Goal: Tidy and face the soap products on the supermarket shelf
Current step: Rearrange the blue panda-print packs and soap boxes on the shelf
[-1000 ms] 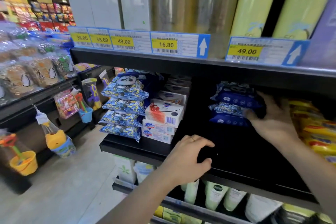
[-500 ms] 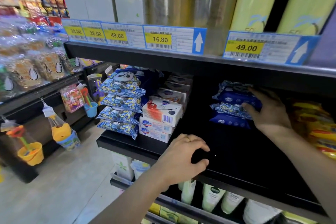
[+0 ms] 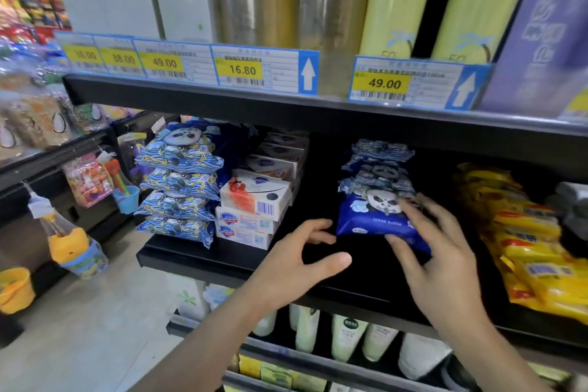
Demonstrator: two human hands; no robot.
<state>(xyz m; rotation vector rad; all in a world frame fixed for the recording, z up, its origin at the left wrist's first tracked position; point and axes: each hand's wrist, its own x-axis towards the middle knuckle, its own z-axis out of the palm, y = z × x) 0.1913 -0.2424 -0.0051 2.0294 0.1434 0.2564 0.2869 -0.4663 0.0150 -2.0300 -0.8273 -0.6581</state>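
Left stack: four light-blue panda packs. Price tags on the upper shelf edge: five. I count two Safeguard boxes under one red-and-white soap box.

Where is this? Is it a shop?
Yes, most likely a supermarket aisle. Yellow price tags line the shelf edge, stacked soap boxes and blue panda packs sit in rows, and bottles fill the shelf below.

One head-worn view only, looking forward and slightly down, close in on the black metal middle shelf; the blue-edged price-tag strip runs overhead, pale floor at lower left.
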